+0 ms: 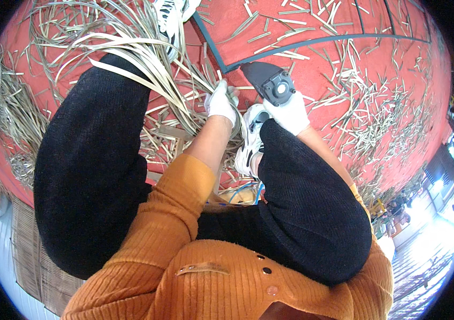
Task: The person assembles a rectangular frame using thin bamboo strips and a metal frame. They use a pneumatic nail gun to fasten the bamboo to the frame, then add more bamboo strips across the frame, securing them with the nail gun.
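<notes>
Long tan strips [158,74] fan out leftward; to their right slants a dark grey tool [261,80] (wedge-shaped).

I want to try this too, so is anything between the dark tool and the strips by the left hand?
Nothing visible blocks the dark tool in the right hand from the strips at the left hand; red floor shows between. The right foot's white shoe sits just below that gap in the picture, between the gloved hands.
</notes>
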A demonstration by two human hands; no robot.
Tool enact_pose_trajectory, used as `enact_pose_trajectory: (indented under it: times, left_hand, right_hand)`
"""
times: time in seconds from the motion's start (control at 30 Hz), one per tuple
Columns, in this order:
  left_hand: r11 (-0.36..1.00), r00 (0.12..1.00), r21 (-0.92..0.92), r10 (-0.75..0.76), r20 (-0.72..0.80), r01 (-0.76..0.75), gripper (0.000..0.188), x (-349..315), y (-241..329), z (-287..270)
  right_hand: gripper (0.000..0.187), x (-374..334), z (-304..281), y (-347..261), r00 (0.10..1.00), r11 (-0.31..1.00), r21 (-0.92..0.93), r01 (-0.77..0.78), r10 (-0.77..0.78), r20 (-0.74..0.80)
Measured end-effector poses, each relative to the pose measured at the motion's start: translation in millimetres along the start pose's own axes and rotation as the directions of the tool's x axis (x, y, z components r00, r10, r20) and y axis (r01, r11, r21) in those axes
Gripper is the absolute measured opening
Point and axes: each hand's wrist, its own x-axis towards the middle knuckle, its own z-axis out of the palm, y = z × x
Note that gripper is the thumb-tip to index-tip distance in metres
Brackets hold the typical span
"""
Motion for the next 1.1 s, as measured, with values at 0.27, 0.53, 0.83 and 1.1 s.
enact_pose_trajectory:
  times: [0.27, 0.53, 0.83, 1.1]
  left_hand:
    - [0.989, 0.998, -0.134, -0.065, -0.005, 0.064, 0.008, 11.5, -10.3, 14.3]
    - [0.996, 0.931, 0.058, -0.082, 0.355, 0.065, 0.033, 71.1, -43.2, -1.7]
    - [0.998, 0.967, -0.064, 0.022, 0.253, -0.006, 0.031, 98.3, -67.9, -13.6]
    - [0.967, 0.933, 0.245, -0.022, 0.360, -0.072, 0.034, 79.4, -52.3, -10.5]
  right_hand:
    - [0.025, 2.0, 10.4, -10.3, 0.997, 0.995, -0.063, 0.076, -0.075, 0.008]
    - [0.030, 10.7, 14.2, -12.3, 0.982, 0.971, -0.198, 0.136, -0.105, 0.157]
    - [0.032, 12.5, 18.2, -11.0, 0.973, 0.960, -0.208, 0.187, -0.151, 0.176]
    - [0.038, 18.9, 18.2, -13.3, 0.965, 0.929, -0.306, 0.210, -0.146, 0.217]
